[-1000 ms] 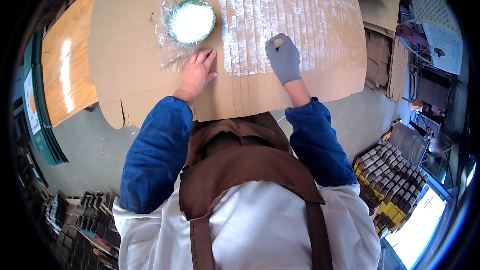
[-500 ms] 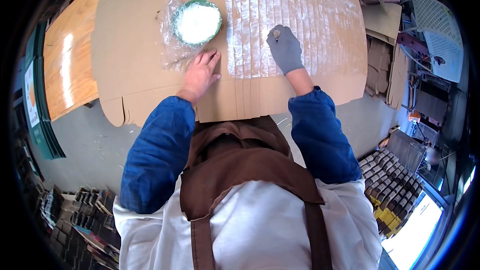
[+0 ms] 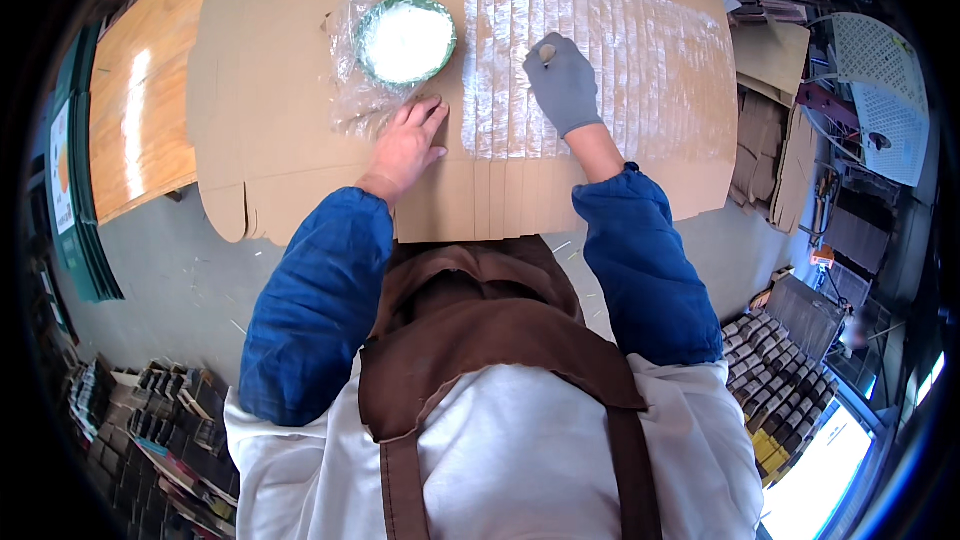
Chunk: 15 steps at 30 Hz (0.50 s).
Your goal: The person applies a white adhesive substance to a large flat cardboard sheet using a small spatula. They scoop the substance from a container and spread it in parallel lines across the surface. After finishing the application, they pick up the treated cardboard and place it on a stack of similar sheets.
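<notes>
My right hand (image 3: 563,85), in a grey glove, is closed round what looks like a brush; only the pale round end of its handle (image 3: 547,55) shows above the fist. Beneath it lie narrow cardboard strips (image 3: 640,70), side by side and streaked with a white, wet-looking coating. My bare left hand (image 3: 405,148) rests with fingers stretched out on the large cardboard sheet (image 3: 275,90), just left of the strips. Beyond its fingertips stands a green bowl (image 3: 453,52) of white paste, with crumpled clear plastic film (image 3: 348,105) around its left side.
A shiny wooden board (image 3: 165,80) lies at the left, beside a stack of green panels (image 3: 88,240). At the right are folded cardboard pieces (image 3: 765,130) and a white perforated chair-like piece (image 3: 880,60). Bundled stacks (image 3: 785,370) stand on the lower right.
My gloved right hand has moved slightly left and away from me over the strips, still gripping the handle. My left hand keeps its place near the bowl. The whole view has shifted a little.
</notes>
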Each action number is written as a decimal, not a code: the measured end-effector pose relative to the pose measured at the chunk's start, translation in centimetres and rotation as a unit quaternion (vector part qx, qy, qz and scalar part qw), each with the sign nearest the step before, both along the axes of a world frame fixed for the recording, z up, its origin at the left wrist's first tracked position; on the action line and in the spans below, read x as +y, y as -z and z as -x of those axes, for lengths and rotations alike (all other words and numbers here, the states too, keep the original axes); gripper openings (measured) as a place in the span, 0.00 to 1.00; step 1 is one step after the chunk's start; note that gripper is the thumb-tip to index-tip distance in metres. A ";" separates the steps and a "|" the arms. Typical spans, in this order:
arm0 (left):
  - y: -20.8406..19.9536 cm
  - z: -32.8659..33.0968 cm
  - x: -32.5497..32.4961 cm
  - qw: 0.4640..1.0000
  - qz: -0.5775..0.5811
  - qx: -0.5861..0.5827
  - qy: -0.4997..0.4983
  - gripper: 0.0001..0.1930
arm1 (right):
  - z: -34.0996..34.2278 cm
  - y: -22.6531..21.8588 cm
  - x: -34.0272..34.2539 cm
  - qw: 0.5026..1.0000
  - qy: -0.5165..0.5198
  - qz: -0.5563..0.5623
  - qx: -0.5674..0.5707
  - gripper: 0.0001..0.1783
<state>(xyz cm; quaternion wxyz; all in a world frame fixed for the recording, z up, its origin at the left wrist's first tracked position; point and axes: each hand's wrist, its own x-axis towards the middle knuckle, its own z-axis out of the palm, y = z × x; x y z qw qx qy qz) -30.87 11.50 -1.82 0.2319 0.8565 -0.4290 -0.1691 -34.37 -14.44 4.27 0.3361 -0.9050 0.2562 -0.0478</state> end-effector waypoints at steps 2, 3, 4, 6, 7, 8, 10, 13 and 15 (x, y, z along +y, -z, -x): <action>-0.1 0.0 0.0 1.000 -0.002 0.004 -0.004 0.36 | 0.6 0.2 2.0 0.999 -0.042 0.030 0.001 0.10; -0.1 0.1 0.0 1.000 -0.003 0.000 0.001 0.36 | 0.9 0.5 2.5 0.997 -0.063 0.044 0.002 0.10; 0.0 0.1 -0.1 1.000 -0.003 -0.006 0.002 0.36 | 0.8 0.3 2.1 0.997 -0.042 0.066 -0.005 0.10; 0.2 -0.2 -0.1 1.000 -0.002 -0.015 0.001 0.36 | 0.5 -0.1 1.0 0.999 -0.021 0.033 -0.001 0.11; 0.3 -0.1 -0.1 1.000 -0.001 -0.016 0.000 0.36 | 0.4 -0.6 0.9 1.000 -0.008 0.016 0.002 0.11; 0.3 0.0 -0.1 1.000 -0.001 -0.016 -0.001 0.36 | 0.1 -0.9 1.8 0.999 0.003 -0.048 -0.019 0.11; 0.3 0.0 -0.1 1.000 -0.004 -0.014 -0.001 0.36 | -0.5 -0.4 3.9 0.997 -0.020 -0.035 -0.061 0.11; 0.1 0.1 -0.2 1.000 -0.004 -0.007 -0.002 0.35 | -0.6 0.6 5.2 0.998 -0.025 -0.010 -0.059 0.10; 0.1 0.1 -0.3 1.000 -0.001 -0.005 -0.006 0.35 | -0.4 1.3 3.4 0.999 0.002 0.025 -0.035 0.10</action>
